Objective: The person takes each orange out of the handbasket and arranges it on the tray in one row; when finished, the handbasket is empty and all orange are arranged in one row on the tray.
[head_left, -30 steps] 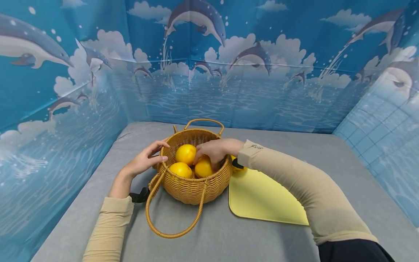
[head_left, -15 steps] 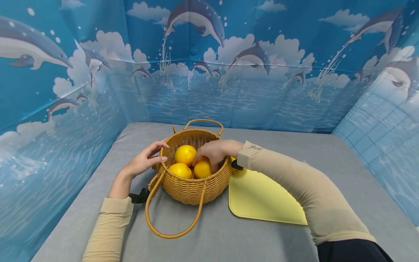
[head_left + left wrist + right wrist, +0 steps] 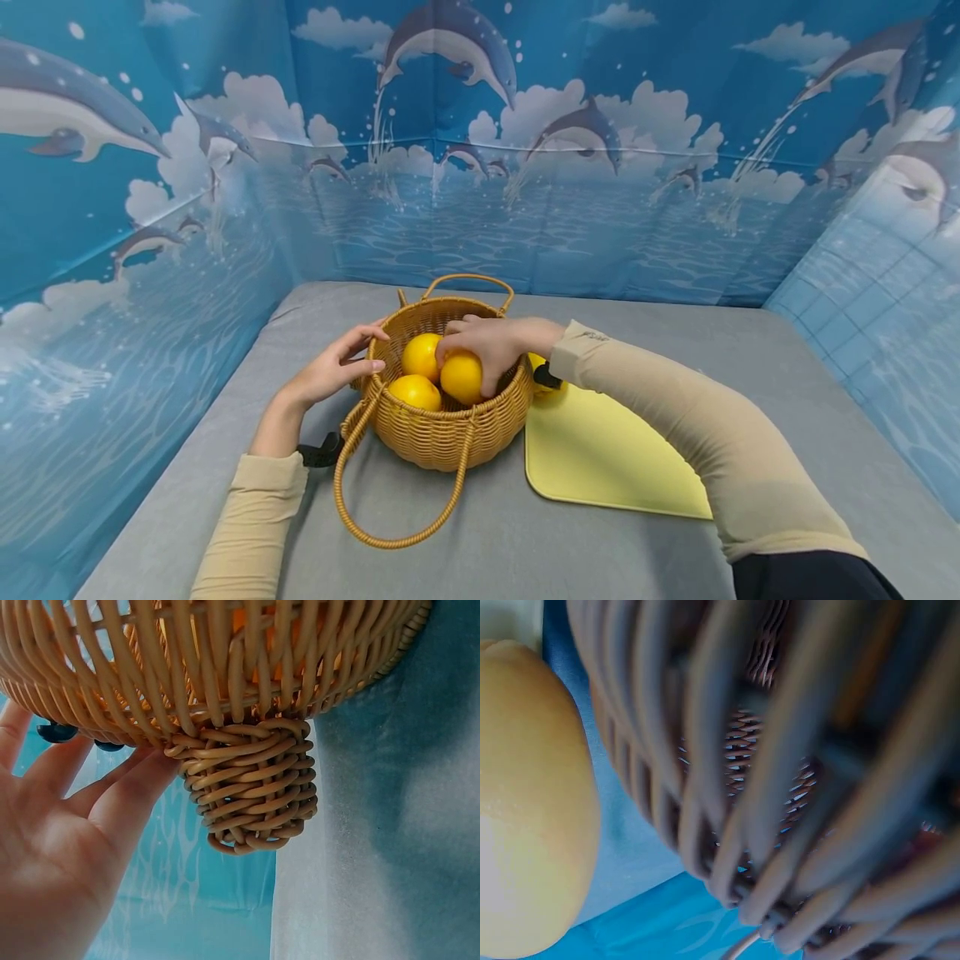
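Inside the round wicker basket [image 3: 438, 437], my right hand [image 3: 491, 346] grips an orange [image 3: 461, 377], thumb on its near side and fingers over the top. Two more oranges lie to its left, a back orange [image 3: 422, 354] and a front orange [image 3: 414, 392]. My left hand [image 3: 326, 375] rests at the basket's left rim, thumb and fingers extended against it. In the left wrist view, the fingers of this hand [image 3: 67, 825] touch the outer wall beside a woven stub [image 3: 251, 787]. The right wrist view looks at the basket's wickerwork [image 3: 727, 735]; the right hand is hidden there.
A yellow fruit [image 3: 532, 802] sits outside the basket on its right, mostly behind the right wrist in the head view. A yellow mat [image 3: 600, 454] lies under the right forearm. One basket handle [image 3: 397, 543] hangs toward the front; another handle [image 3: 468, 277] stands at the back.
My right hand has lifted its orange slightly within the basket, and it now overlaps the back orange. The left hand and the basket have stayed in place.
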`<state>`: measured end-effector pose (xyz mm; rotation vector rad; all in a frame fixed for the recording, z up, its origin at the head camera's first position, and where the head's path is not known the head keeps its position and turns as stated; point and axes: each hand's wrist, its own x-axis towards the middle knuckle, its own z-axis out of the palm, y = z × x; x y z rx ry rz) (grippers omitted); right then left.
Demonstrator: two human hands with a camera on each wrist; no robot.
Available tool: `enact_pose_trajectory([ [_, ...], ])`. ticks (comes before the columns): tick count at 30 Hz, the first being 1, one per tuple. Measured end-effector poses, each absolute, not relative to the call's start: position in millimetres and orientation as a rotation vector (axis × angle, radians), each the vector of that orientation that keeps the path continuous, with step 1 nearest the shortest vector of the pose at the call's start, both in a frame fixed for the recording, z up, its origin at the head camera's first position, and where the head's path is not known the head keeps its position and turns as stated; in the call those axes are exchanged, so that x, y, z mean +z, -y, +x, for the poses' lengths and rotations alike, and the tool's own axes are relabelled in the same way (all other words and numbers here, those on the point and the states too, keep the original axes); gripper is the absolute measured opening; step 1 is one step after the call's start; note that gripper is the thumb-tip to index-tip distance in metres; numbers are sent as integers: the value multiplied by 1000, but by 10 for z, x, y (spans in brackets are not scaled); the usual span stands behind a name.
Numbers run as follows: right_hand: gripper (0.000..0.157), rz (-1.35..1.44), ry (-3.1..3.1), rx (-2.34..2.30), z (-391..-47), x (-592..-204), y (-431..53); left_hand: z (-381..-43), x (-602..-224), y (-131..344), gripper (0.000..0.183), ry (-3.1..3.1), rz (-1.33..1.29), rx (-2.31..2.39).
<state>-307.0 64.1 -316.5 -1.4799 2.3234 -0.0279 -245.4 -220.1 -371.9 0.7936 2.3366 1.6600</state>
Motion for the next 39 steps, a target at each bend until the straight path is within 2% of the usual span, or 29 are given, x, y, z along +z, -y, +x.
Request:
enact_pose_trajectory([
  [22,63,-1515,-2345,-807,-2943,-2984,-1040,-2461,-3731,2196,41,-2336,810,1652],
  [27,64,-1408,-2415,-1044,-2858,-2934,-1195,-2461,-3732,2208,40,-2342,812,1653],
  [39,69,-879,-2673,-1497,-2620,-3000,-1620,-2456,-3719,2203,44,-2339,798,1653],
])
